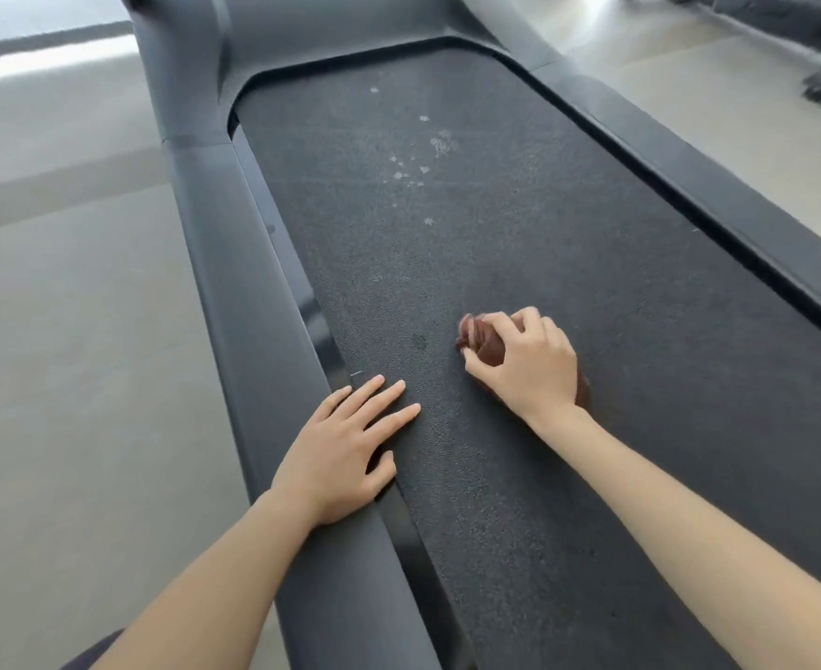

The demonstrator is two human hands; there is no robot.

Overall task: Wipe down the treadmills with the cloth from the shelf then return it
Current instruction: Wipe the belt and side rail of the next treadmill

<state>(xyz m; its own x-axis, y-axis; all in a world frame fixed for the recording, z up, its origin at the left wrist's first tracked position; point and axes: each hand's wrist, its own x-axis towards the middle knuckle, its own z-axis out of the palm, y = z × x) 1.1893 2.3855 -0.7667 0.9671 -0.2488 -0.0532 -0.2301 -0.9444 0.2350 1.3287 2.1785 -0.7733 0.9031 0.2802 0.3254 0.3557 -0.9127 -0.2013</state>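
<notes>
- The right hand [529, 365] is curled round a bunched brown cloth [483, 338] and presses it onto the treadmill belt [447, 244], roughly midway between the belt's left and right edges and toward its near end.
- The left hand [345, 452] lies flat with its fingers straight across the belt's left edge, its palm partly on the left side rail [234, 282]. The two hands are apart.
- Pale spots [418, 159] sit nearer the belt's far edge. Balled this tightly, the cloth likely covers only a narrow strip, so strokes could miss them.
- A hard forward push might roll the belt, and the bracing hand could slip.
- The belt is open ahead to its curved far edge. The left rail and the right side rail [737, 234] limit sideways strokes, and the cloth could catch in the gaps there.
</notes>
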